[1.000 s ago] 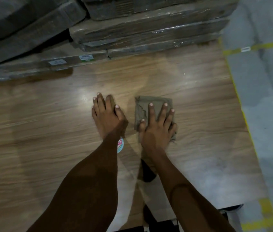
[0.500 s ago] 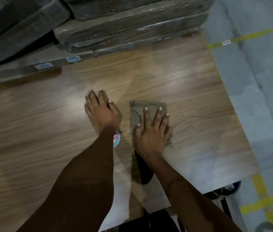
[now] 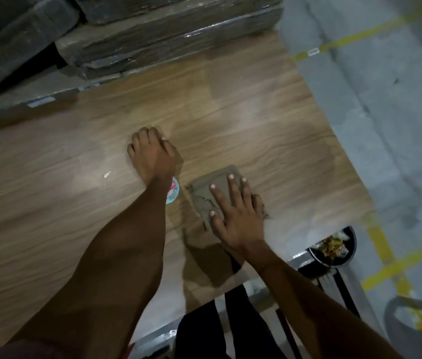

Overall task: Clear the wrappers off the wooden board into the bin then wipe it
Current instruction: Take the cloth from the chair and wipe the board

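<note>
A wide wooden board (image 3: 256, 120) fills the middle of the head view. My right hand (image 3: 233, 213) lies flat with spread fingers on a folded grey-brown cloth (image 3: 204, 193), pressing it onto the board near the front right. My left hand (image 3: 153, 154) rests palm down on the bare wood to the left of the cloth, fingers curled slightly, holding nothing. A round teal and pink sticker (image 3: 173, 194) shows on the board beside my left wrist. A dark round bin (image 3: 334, 248) with wrappers inside stands on the floor off the board's front right corner.
Plastic-wrapped flat packs (image 3: 168, 40) are stacked along the board's far edge. Grey concrete floor with yellow tape lines (image 3: 375, 27) runs along the right. A small white speck (image 3: 107, 174) lies on the wood at the left. A metal frame (image 3: 316, 278) shows under the front edge.
My right hand has slid the cloth toward me and to the right across the board. My left hand stayed planted, its fingers curling in. The bin has come into view.
</note>
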The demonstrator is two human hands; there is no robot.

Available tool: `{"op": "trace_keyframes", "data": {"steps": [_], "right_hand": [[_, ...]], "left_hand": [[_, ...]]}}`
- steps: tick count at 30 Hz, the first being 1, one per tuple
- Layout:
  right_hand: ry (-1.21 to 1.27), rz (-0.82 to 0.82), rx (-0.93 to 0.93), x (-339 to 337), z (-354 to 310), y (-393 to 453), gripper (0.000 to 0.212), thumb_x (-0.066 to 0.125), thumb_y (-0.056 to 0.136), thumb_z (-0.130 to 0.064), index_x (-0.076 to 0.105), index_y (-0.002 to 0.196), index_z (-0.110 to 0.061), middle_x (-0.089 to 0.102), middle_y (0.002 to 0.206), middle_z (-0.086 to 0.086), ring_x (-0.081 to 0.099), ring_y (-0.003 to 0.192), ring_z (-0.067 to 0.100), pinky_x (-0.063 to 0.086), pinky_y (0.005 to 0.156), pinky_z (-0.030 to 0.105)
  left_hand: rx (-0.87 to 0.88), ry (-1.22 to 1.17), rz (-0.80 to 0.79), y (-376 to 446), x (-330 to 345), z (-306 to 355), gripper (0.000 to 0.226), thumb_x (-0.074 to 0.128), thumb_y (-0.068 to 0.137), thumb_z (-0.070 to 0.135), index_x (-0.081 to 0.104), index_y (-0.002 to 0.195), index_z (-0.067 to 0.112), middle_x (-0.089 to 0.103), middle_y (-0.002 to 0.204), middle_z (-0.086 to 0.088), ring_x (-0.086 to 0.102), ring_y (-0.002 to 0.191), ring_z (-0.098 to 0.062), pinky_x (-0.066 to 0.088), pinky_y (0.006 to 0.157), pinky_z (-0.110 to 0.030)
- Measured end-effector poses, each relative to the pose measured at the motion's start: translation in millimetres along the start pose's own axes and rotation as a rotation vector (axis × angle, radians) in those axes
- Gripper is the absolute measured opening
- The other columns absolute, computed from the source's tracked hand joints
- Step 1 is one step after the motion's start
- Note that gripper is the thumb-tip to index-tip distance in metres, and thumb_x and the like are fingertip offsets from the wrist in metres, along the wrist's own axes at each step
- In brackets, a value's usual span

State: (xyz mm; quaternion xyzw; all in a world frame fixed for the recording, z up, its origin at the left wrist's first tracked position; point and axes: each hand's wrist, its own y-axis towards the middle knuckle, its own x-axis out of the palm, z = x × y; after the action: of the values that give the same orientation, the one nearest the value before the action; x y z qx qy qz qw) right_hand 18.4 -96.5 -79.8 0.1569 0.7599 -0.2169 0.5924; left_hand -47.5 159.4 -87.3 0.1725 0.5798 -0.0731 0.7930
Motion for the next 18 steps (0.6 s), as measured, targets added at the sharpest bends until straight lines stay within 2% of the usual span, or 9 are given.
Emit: {"op": "trace_keyframes", "data": {"steps": [3, 4, 7, 9, 12, 13, 15, 17, 18], "right_hand": [[0.104, -0.007, 0.411, 1.3, -3.8, -11.3, 0.07, 0.035, 0.099, -0.061, 0.009, 0.162, -0.043, -0.002, 0.173, 0.007, -0.002, 0.158, 0.037, 0.016, 0.119, 0.059], [0.115, -0.026, 0.428, 1.4, -8.3, -17.4, 0.07, 0.034, 0.1, -0.061, 0.007, 0.162, -0.042, -0.005, 0.172, 0.008, -0.005, 0.157, 0.038, 0.013, 0.119, 0.061], [0.064, -0.067, 0.129, 2.3, -1.7, -42.1, 0.071, 0.033, 0.1, -0.061, 0.005, 0.162, -0.042, -0.003, 0.173, 0.008, -0.004, 0.158, 0.038, 0.018, 0.116, 0.059], [0.037, -0.077, 0.085, 1.0, 13.2, -54.0, 0.07, 0.032, 0.1, -0.062, 0.005, 0.162, -0.044, -0.003, 0.173, 0.006, -0.002, 0.158, 0.036, 0.021, 0.117, 0.058], [0.119, -0.055, 0.397, -3.8, 12.7, -64.9, 0.068, 0.025, 0.1, -0.063, 0.007, 0.162, -0.042, -0.004, 0.172, 0.007, -0.003, 0.158, 0.036, 0.017, 0.12, 0.059], [0.124, -0.071, 0.427, -3.8, 9.2, -67.2, 0.069, 0.022, 0.099, -0.063, 0.004, 0.162, -0.041, -0.007, 0.172, 0.008, -0.006, 0.157, 0.037, 0.015, 0.121, 0.06], [0.114, -0.088, 0.291, -2.6, 10.8, -75.5, 0.07, 0.021, 0.099, -0.063, 0.002, 0.162, -0.041, -0.008, 0.172, 0.01, -0.007, 0.157, 0.039, 0.015, 0.119, 0.059], [0.078, -0.094, 0.111, -2.5, 26.7, -82.9, 0.069, 0.024, 0.099, -0.063, 0.004, 0.162, -0.042, -0.006, 0.172, 0.009, -0.004, 0.158, 0.039, 0.021, 0.117, 0.058], [0.065, -0.099, 0.089, -2.9, 37.7, -88.1, 0.069, 0.025, 0.099, -0.063, 0.006, 0.162, -0.043, -0.004, 0.172, 0.008, -0.002, 0.158, 0.038, 0.022, 0.117, 0.057]], "left_hand": [[0.041, -0.055, -0.087, -18.0, -5.1, -7.9, 0.047, 0.051, 0.091, 0.033, 0.058, 0.132, 0.011, 0.056, 0.14, -0.01, 0.05, 0.13, -0.034, 0.037, 0.104, -0.046], [0.065, -0.067, -0.14, -27.5, -6.6, -10.9, 0.053, 0.049, 0.095, 0.036, 0.051, 0.143, 0.013, 0.049, 0.151, -0.01, 0.042, 0.141, -0.034, 0.033, 0.113, -0.048], [0.092, -0.097, -0.318, -35.2, -16.8, -18.6, 0.074, 0.046, 0.098, 0.052, 0.031, 0.16, 0.015, 0.026, 0.168, -0.009, 0.017, 0.157, -0.033, 0.012, 0.126, -0.048], [0.081, -0.09, -0.437, -26.5, -29.4, -17.6, 0.084, 0.057, 0.092, 0.061, 0.031, 0.159, 0.018, 0.022, 0.169, -0.011, 0.015, 0.157, -0.033, 0.01, 0.126, -0.048], [0.125, -0.049, -0.394, -39.9, -49.4, -9.8, 0.074, 0.072, 0.084, 0.054, 0.049, 0.145, 0.02, 0.045, 0.148, -0.016, 0.039, 0.139, -0.036, 0.025, 0.115, -0.048], [0.128, -0.045, -0.349, -55.0, -53.6, -5.6, 0.068, 0.074, 0.083, 0.05, 0.052, 0.14, 0.02, 0.05, 0.139, -0.016, 0.044, 0.131, -0.036, 0.03, 0.11, -0.048], [0.107, -0.05, -0.308, -97.6, -55.1, 2.5, 0.055, 0.069, 0.087, 0.042, 0.055, 0.134, 0.018, 0.053, 0.134, -0.015, 0.048, 0.126, -0.037, 0.036, 0.104, -0.049], [0.085, -0.042, -0.308, -142.4, -52.2, 7.3, 0.047, 0.057, 0.091, 0.039, 0.057, 0.131, 0.015, 0.052, 0.139, -0.016, 0.049, 0.129, -0.037, 0.039, 0.103, -0.049], [0.073, -0.02, -0.311, -165.2, -50.6, 10.0, 0.045, 0.054, 0.093, 0.039, 0.057, 0.131, 0.015, 0.051, 0.144, -0.015, 0.047, 0.132, -0.037, 0.039, 0.104, -0.048]]}}
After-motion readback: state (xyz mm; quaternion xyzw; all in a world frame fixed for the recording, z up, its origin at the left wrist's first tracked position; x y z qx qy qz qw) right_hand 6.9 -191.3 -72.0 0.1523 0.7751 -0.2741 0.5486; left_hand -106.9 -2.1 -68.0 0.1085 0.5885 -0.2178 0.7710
